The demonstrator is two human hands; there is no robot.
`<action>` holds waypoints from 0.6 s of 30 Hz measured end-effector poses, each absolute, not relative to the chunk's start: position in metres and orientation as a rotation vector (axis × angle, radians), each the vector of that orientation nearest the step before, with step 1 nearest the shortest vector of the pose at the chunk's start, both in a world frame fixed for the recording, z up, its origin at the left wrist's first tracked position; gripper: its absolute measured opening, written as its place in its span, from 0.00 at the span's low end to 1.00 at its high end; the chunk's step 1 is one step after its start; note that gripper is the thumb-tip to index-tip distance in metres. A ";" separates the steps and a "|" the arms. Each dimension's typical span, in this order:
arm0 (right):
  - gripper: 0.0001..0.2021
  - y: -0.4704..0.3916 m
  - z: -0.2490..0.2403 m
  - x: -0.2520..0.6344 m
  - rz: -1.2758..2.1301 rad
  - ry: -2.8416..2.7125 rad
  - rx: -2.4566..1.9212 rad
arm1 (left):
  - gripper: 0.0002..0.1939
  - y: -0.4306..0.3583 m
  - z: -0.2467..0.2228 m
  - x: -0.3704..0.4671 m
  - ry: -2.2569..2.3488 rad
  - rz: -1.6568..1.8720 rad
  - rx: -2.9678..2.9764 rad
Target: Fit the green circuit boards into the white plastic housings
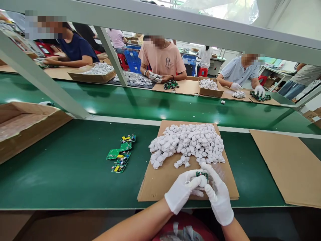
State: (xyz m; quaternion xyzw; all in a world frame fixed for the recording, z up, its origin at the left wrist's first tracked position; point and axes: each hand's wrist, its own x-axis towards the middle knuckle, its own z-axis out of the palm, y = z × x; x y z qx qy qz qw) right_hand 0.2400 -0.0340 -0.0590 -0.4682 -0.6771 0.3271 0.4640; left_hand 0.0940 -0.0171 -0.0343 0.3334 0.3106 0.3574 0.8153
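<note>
Both my hands wear white gloves and meet above the near part of a cardboard sheet [160, 185]. My left hand [179, 189] is closed on a small green circuit board [202, 174], its thumb lying across the front. At the board's right side, my right hand [219, 194] has its fingers bent around the edge; gloved fingers hide much of the board. Just beyond my hands lies a heap of small white pieces [188, 142], with a few loose white pieces [182, 162] in front. Several green circuit boards [120, 155] with yellow parts lie to the left.
An open cardboard box [32, 124] stands at the left, and another cardboard sheet [288, 167] lies at the right. A slanted metal post [45, 73] and a shelf beam [175, 28] cross the view. Across the green bench [75, 160], several people handle boards and white pieces.
</note>
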 end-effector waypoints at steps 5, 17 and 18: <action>0.23 -0.037 -0.063 0.232 0.825 -1.711 -1.323 | 0.15 -0.020 -0.035 0.092 0.751 0.834 0.834; 0.25 -0.032 -0.062 0.243 0.182 -1.990 -1.200 | 0.17 -0.019 -0.048 0.098 0.641 0.842 0.566; 0.21 -0.031 -0.060 0.242 0.080 -2.011 -1.201 | 0.18 -0.020 -0.049 0.098 0.654 0.838 0.528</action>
